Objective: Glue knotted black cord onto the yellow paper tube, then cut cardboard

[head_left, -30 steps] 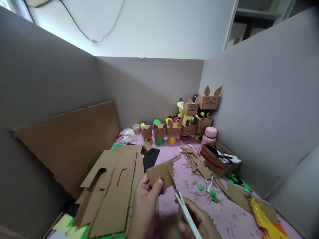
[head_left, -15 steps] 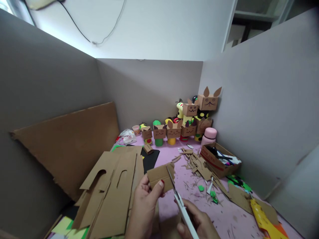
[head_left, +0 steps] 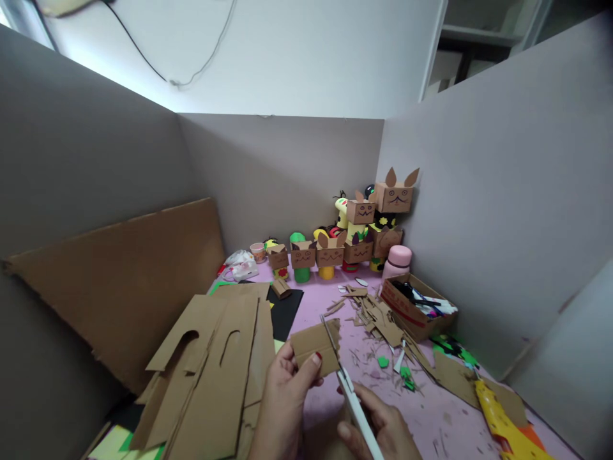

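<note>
Between its thumb and fingers, my left hand (head_left: 290, 390) pinches a small piece of cardboard (head_left: 313, 345) above the table. My right hand (head_left: 380, 421) grips white-handled scissors (head_left: 352, 399), their blades lying across the right part of the piece. That piece has a ragged right edge. Left of my left hand lies a stack of flat cardboard sheets (head_left: 215, 370), two of them with curved cuts. Cardboard scraps (head_left: 380, 316) are strewn beyond and to the right of the scissors.
Cardboard animal heads (head_left: 330, 253) on coloured tubes stand at the back. A pink bottle (head_left: 398, 260) and a box of pens (head_left: 416, 310) are at right, with a yellow glue gun (head_left: 505, 425) nearer. A large cardboard sheet (head_left: 129, 281) leans on the left partition.
The cardboard piece and my left hand have shifted slightly right and down. The scissor blades now lie across the piece nearer its right edge. The whole view has drifted slightly.
</note>
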`<control>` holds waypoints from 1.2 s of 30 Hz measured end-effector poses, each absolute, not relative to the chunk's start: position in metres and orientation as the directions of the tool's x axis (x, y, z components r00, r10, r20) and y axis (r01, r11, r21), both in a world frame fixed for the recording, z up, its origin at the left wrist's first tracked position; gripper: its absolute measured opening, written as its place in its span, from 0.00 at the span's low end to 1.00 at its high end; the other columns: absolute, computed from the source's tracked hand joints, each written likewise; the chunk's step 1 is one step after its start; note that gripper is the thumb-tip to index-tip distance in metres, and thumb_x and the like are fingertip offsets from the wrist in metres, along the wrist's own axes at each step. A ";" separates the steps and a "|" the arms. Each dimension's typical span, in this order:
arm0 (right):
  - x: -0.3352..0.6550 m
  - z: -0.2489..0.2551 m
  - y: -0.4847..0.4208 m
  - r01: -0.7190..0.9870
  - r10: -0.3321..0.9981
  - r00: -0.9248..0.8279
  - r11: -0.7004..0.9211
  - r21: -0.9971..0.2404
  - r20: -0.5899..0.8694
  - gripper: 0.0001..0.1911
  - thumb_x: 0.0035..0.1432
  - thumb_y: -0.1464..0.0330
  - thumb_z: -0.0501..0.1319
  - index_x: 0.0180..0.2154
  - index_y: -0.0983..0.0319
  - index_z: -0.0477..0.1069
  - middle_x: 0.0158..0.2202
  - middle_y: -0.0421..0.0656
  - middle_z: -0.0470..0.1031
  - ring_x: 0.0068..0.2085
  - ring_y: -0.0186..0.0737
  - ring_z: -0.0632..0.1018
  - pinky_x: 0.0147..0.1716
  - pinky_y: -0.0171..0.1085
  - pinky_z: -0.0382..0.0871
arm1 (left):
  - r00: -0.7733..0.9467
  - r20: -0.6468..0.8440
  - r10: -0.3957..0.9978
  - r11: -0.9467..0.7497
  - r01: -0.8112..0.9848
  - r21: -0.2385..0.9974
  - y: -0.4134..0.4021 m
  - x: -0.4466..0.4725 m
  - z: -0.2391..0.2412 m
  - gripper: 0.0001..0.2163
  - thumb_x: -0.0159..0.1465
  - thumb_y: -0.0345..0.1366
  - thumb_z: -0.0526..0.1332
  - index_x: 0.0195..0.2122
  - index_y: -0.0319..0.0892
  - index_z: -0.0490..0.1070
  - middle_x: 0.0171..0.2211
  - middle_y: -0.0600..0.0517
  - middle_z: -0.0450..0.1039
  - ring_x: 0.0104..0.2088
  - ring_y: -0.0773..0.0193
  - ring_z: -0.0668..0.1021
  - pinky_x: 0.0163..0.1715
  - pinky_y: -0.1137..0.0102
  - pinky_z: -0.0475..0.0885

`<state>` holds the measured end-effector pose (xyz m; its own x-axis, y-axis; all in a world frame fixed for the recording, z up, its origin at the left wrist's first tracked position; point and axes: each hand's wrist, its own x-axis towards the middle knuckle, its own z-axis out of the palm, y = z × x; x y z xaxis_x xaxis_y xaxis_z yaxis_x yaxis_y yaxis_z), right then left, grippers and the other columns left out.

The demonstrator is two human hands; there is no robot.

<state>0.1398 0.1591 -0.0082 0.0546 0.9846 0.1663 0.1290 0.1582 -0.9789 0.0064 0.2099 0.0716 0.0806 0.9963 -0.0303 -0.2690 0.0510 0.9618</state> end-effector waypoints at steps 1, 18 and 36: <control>0.140 -0.009 0.159 0.125 0.983 0.064 0.161 -0.979 0.169 0.27 0.42 0.51 0.64 0.42 0.60 0.73 0.19 0.37 0.56 0.21 0.34 0.58 0.19 0.33 0.54 | 0.080 -0.034 0.996 0.055 -0.275 0.960 0.211 0.006 0.071 0.16 0.49 0.36 0.66 0.39 0.39 0.71 0.28 0.50 0.77 0.26 0.67 0.74 0.23 0.76 0.67; 0.169 -0.008 0.189 0.388 0.965 0.260 -0.063 -0.920 0.043 0.23 0.40 0.66 0.66 0.43 0.61 0.71 0.31 0.42 0.75 0.34 0.46 0.75 0.36 0.40 0.66 | -0.017 -0.156 0.988 0.133 -0.432 0.892 0.217 0.007 0.059 0.13 0.50 0.41 0.66 0.33 0.38 0.73 0.28 0.52 0.77 0.27 0.67 0.75 0.23 0.77 0.67; 0.158 -0.001 0.183 -0.359 1.000 -0.016 -0.002 -0.933 0.004 0.29 0.46 0.54 0.66 0.45 0.63 0.64 0.22 0.38 0.72 0.19 0.30 0.72 0.16 0.27 0.61 | 0.183 -0.214 0.959 0.264 -0.315 0.912 0.206 0.025 0.058 0.14 0.51 0.31 0.63 0.39 0.41 0.65 0.30 0.52 0.77 0.28 0.66 0.79 0.25 0.76 0.71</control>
<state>0.1583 0.1832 -0.0014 -0.0160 0.9999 0.0045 -0.3586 -0.0015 -0.9335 0.0253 0.2061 0.0583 0.1833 0.9594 -0.2144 -0.3151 0.2639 0.9116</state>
